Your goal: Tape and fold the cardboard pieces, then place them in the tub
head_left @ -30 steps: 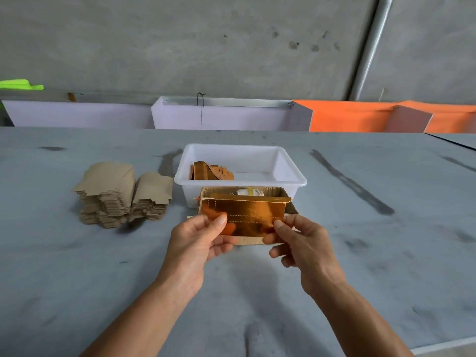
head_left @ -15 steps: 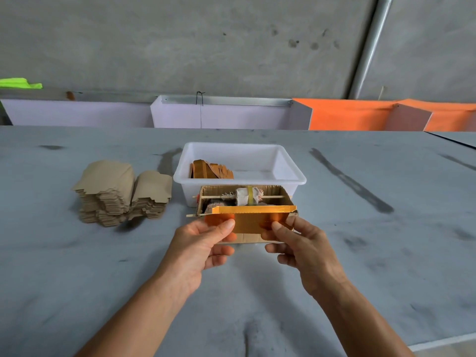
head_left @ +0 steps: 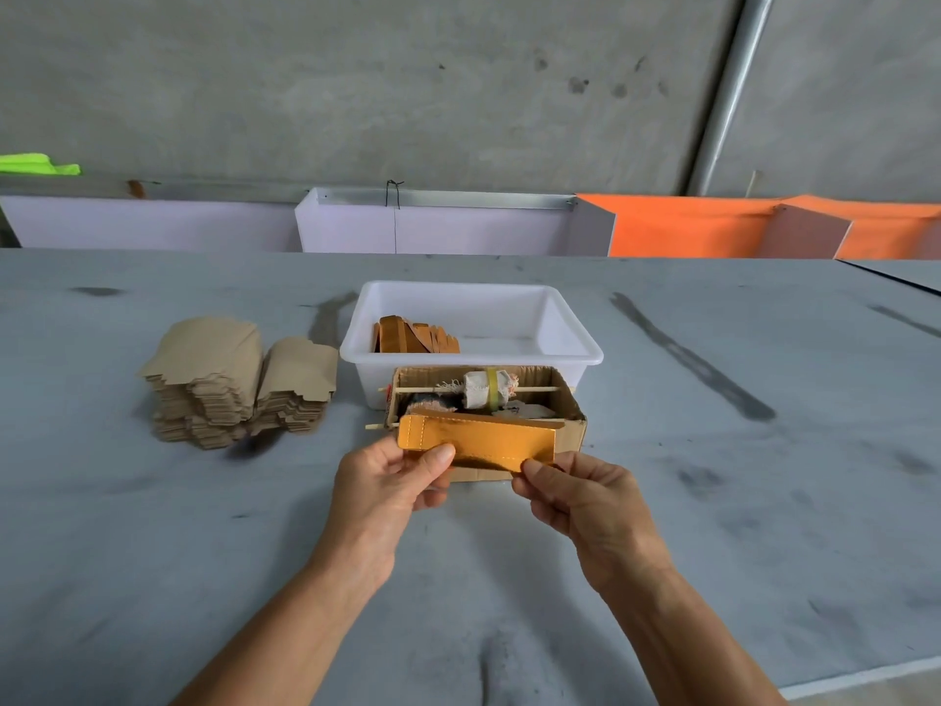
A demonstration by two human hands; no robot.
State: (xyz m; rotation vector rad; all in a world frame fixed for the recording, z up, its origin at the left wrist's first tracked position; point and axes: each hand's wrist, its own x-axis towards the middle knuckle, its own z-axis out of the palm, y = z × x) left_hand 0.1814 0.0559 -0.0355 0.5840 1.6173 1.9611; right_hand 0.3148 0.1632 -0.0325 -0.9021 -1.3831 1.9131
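Gold cardboard piece (head_left: 478, 443): one, folded flat into a long strip with stitched-looking dotted lines along its edges. Held level above the bench (head_left: 153, 552), in front of the small brown box, between both hands.

Left hand (head_left: 392, 481): thumb on the near face of the gold piece at its left end, fingers curled behind it; pinching the piece.

Right hand (head_left: 585, 496): thumb and forefinger pinching the lower right corner of the same piece, the other fingers curled under.

White tub (head_left: 580, 349): one, plastic, rectangular, standing on the bench beyond the hands. Holds a short row of folded gold pieces (head_left: 415, 338) on edge against its left side; the rest of its floor shows white.

Brown cardboard box (head_left: 573, 430): one, open-topped, touching the tub's near wall. Two thin wooden sticks (head_left: 534, 388) run across it lengthwise; the farther one carries a whitish roll (head_left: 483, 389) with a yellow band. Further contents cannot be made out.

Stacks of plain cardboard blanks (head_left: 229, 384): two, side by side, on the bench left of the tub, well apart from the hands; the left stack taller.

Beyond the bench: pale lilac panels (head_left: 433, 229) and orange panels (head_left: 687, 226) against a grey concrete wall, with a metal pipe (head_left: 723, 94) running up it.
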